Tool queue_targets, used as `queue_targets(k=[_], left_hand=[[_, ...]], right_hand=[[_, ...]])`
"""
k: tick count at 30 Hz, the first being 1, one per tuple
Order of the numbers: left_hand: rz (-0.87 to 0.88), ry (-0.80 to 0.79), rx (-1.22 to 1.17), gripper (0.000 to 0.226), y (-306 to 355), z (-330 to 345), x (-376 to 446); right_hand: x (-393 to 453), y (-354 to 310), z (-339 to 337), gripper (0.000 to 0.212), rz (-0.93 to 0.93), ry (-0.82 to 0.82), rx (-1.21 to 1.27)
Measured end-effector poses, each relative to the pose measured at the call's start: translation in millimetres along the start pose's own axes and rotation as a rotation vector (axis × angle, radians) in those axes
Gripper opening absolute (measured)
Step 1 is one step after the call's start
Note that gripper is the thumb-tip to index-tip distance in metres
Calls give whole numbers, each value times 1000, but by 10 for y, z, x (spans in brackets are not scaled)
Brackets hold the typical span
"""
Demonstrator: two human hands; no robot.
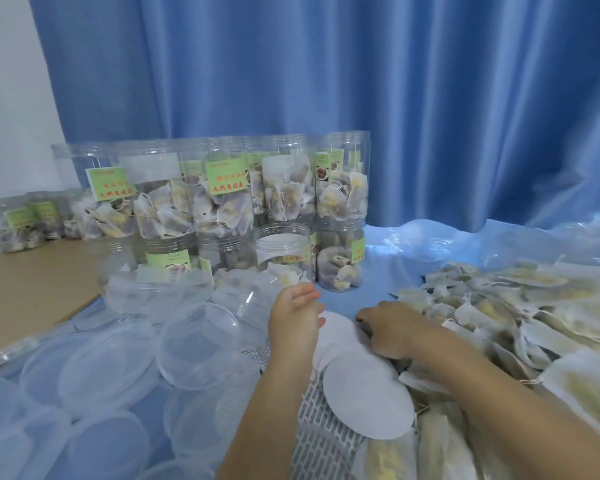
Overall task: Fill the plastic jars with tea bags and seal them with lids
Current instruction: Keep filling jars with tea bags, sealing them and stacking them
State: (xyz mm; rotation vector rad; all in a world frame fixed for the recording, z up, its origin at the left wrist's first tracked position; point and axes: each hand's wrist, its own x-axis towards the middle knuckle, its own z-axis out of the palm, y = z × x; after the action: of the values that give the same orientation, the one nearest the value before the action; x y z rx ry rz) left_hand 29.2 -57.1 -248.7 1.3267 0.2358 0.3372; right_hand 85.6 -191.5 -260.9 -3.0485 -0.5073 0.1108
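The left hand (293, 318) is raised just above the blue-covered surface (340, 299) with fingers relaxed and extended, holding nothing; its fingertips point toward the open jar (283, 252) standing immediately beyond it. The right hand (390, 329) lies palm-down with fingers curled at the edge of the white paper discs (364, 393); the fingertips are turned under and hidden, so whether this grip holds a disc, a tea bag or nothing cannot be determined. The discs overlap one another between and below the two hands, and the lower one covers part of a grey patterned cloth (316, 441) (its extent is cut off by the left forearm and the frame's lower edge). To the right of the right hand, the loose tea bags (499, 317) form a broad heap running out of the frame at the right and bottom. To the left of the left hand, clear lids (118, 368) lie scattered and overlapping; their transparency makes individual outlines hard to separate, and several are cropped at the left edge. Beyond both hands, the filled jars (229, 199) stand stacked in two tiers; the green labels carry text too blurred to read reliably, and the rear jars are largely hidden by the front ones. Further left, a few more jars (25, 223) sit on a brown board (32, 285), indistinct. A blue curtain (326, 81) closes the background.
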Motion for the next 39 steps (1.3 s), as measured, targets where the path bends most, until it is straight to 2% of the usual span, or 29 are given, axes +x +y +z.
queue_targets(k=[3, 7, 10, 12, 14, 16, 20, 21, 22, 24, 25, 26, 30, 32, 34, 36, 39], left_hand=[[22, -51, 51, 24, -35, -139, 7], [86, -47, 126, 24, -51, -205, 37], [88, -4, 65, 26, -22, -202, 38], [91, 20, 17, 27, -10, -213, 46], [69, 30, -48, 25, 11, -220, 48], [62, 40, -82, 24, 28, -224, 61], [56, 49, -132, 20, 47, -244, 85], [50, 49, -148, 17, 55, -247, 91], [43, 51, -160, 15, 61, -253, 96], [37, 55, -170, 12, 66, -259, 108], [35, 56, -172, 12, 65, -262, 116], [33, 59, -174, 13, 62, -265, 124], [10, 67, -181, 16, 61, -259, 142], [-2, 62, -175, 16, 59, -257, 141], [0, 62, -158, 16, 52, -262, 139], [3, 63, -138, 17, 49, -269, 140], [-1, 67, -101, 19, 49, -273, 151]], right_hand=[[90, 17, 80, 32, -23, 47, -22], [128, 82, 87, 44, 29, 180, 73], [134, 57, -42, 45, 45, 490, 188], [156, -60, -195, 38, 3, 703, 423], [237, -266, -379, 29, -57, 799, 705], [373, -516, -570, 28, -140, 865, 875], [716, -834, -862, 30, -250, 1072, 884], [822, -845, -875, 30, -237, 1032, 794], [927, -837, -853, 32, -200, 908, 634], [1075, -771, -712, 47, -106, 546, 308], [1084, -735, -638, 52, -78, 443, 278], [1054, -708, -573, 54, -75, 432, 322], [738, -596, -464, 38, -110, 734, 535], [523, -518, -448, 32, -117, 659, 564], [296, -467, -420, 18, -132, 490, 536], [119, -438, -381, 4, -157, 396, 492], [-37, -435, -386, 10, -181, 304, 355]])
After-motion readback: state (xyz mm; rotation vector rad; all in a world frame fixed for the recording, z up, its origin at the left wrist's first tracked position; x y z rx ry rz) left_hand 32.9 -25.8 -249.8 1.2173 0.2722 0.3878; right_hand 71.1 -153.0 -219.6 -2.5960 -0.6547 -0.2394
